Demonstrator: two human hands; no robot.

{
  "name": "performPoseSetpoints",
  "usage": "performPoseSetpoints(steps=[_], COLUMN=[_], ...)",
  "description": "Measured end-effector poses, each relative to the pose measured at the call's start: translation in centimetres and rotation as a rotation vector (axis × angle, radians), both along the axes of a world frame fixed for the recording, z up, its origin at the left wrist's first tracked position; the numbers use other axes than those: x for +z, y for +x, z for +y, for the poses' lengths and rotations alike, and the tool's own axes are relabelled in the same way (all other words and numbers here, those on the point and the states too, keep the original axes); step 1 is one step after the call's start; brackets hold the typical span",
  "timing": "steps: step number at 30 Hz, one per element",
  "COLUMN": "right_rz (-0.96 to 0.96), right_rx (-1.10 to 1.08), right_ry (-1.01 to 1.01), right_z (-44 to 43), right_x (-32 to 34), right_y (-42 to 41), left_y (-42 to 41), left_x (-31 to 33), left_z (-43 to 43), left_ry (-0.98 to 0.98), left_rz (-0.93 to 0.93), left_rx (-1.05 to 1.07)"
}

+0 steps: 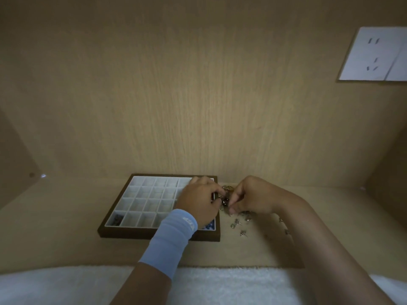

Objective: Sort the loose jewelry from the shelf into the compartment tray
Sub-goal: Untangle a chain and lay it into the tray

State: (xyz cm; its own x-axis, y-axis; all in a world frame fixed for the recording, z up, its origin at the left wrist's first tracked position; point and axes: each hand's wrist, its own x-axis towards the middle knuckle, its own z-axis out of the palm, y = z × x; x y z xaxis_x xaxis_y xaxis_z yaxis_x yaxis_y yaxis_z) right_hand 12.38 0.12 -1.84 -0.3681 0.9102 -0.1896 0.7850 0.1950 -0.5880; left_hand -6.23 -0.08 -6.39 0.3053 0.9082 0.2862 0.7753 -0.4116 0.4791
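Observation:
A brown-framed compartment tray [123, 216] with a white grid lies on the wooden shelf. Dark pieces sit in its front-left cell [116, 219] and blue ones in the front-right cell [209, 226]. My left hand [198, 200], with a light blue wristband, hovers over the tray's right side and pinches a small jewelry piece [224, 201] at the tray's right edge. My right hand [248, 198] meets it there, fingers curled and pinching the same tangle of jewelry. Loose silver jewelry [239, 223] lies scattered on the shelf right of the tray.
A wooden back wall [198, 95] stands close behind the tray. A white wall socket plate [374, 53] sits at the upper right. A white fluffy towel [220, 285] runs along the shelf's front edge. Bare shelf [55, 227] lies left of the tray.

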Motion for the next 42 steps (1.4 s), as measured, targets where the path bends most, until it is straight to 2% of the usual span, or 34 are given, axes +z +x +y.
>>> performPoseSetpoints(steps=[3,6,8,14,15,17,21,23,26,34,39,42], right_rz=[0.068,-0.116,-0.254,-0.367,-0.322,-0.109,0.413,0.581,0.717,1.112,1.179,1.159], right_rx=[-0.065,-0.114,-0.079,-0.072,-0.085,-0.136,-0.194,-0.221,-0.27,-0.344,-0.346,-0.286], right_ry=[0.061,0.244,0.294,0.397,0.392,0.354,0.282,0.266,0.212,0.012,-0.114,-0.184], right_z=[0.3,0.4,0.3,0.3,0.2,0.1,-0.2,-0.7,-1.2,-1.6,-2.1,-2.2], right_x=[-0.3,-0.6,-0.9,-1.5,-1.3,-0.8,0.7,1.7,2.6,3.5,3.3,3.0], right_y=[0.0,-0.3,-0.9,-0.9,-0.8,-0.4,-0.3,-0.8,-1.3,-2.5,-4.0,-5.2], left_y=[-0.1,-0.1,-0.1,0.0,0.0,0.1,0.8,0.9,0.6,-1.7,-3.7,-5.5], left_x=[0.0,0.0,-0.1,0.1,0.1,0.5,1.8,2.7,3.9,6.7,7.8,8.3], left_z=[0.0,0.0,0.0,-0.2,-0.3,-0.5,-0.7,-0.9,-1.3,-1.7,-2.0,-2.0], left_ry=[-0.007,0.001,-0.001,-0.015,-0.013,-0.047,-0.236,-0.273,-0.258,-0.3,-0.339,-0.406], left_rz=[0.03,0.059,0.054,0.041,0.03,-0.061,-0.477,-0.597,-0.671,-0.685,-0.6,-0.649], left_rx=[0.002,0.017,0.024,0.016,0.021,0.025,-0.076,-0.109,-0.099,-0.113,-0.151,-0.171])
